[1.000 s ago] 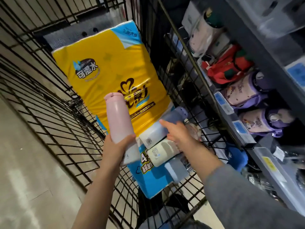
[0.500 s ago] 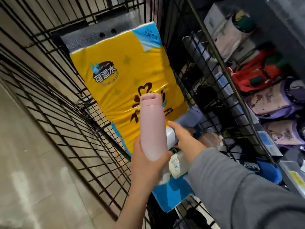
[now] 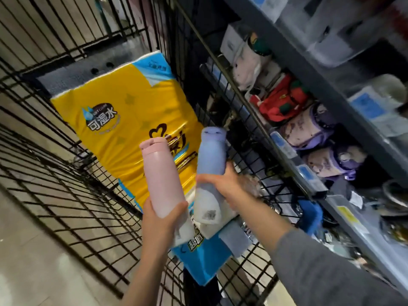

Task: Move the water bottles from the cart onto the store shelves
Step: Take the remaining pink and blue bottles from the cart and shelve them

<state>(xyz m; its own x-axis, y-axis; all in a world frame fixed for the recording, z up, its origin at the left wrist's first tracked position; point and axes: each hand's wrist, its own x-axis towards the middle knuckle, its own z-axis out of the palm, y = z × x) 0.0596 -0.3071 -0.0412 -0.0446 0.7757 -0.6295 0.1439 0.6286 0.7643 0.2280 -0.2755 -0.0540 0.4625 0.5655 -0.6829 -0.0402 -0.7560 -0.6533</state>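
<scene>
My left hand (image 3: 162, 219) grips a pink water bottle (image 3: 160, 175) near its base and holds it upright above the black wire cart (image 3: 66, 184). My right hand (image 3: 223, 184) grips a pale blue bottle (image 3: 210, 160) around its middle, lifted beside the pink one. Below them, more light-coloured bottles (image 3: 229, 233) lie in the cart on the tissue pack. The grey store shelves (image 3: 293, 164) rise on the right.
A large yellow and blue tissue pack (image 3: 123, 129) fills the cart floor. The shelves hold purple cartoon bottles (image 3: 306, 129), a red bag (image 3: 280, 100) and clear plastic boxes (image 3: 331, 40). The cart's wire side (image 3: 231, 107) stands between my hands and the shelves. Tiled floor lies to the left.
My right hand closed around the pale blue bottle and lifted it up out of the cart. The pink bottle in my left hand rose and moved rightward.
</scene>
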